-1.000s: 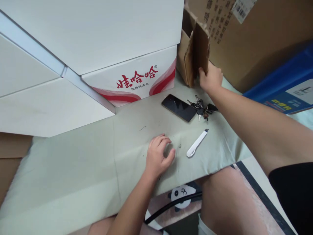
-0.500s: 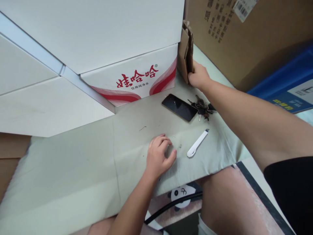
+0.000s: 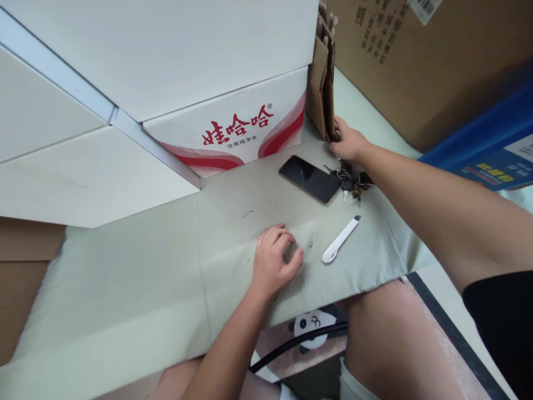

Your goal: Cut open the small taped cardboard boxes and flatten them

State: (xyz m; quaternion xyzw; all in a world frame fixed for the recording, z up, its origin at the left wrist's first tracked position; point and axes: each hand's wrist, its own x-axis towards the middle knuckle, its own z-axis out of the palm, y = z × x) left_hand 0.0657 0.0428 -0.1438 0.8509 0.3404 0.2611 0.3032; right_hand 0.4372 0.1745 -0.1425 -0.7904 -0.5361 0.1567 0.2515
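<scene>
My right hand [image 3: 352,145] is at the lower end of a folded piece of brown cardboard [image 3: 322,83], its thumb and fingers closed around the bottom edge. The cardboard stands upright against the side of the white stacked boxes. My left hand [image 3: 275,260] rests on the pale green cloth [image 3: 137,278] with its fingers loosely curled and apart, holding nothing. To its right lies a white utility knife [image 3: 341,240] with a short stretch of dark blade out. Farther back are a black smartphone [image 3: 308,179] and a bunch of keys [image 3: 350,180], just below my right hand.
A white carton with red lettering [image 3: 237,130] sits under a larger white box [image 3: 200,50]. A big brown carton [image 3: 437,66] and a blue package [image 3: 478,150] stand at the right. Brown cardboard [image 3: 25,278] shows at the left edge. My legs are below the cloth's front edge.
My right hand has shifted slightly toward me, down to the cardboard's lower edge, and the cardboard shows more of its height. The left hand stays put; the whole view has shifted a little.
</scene>
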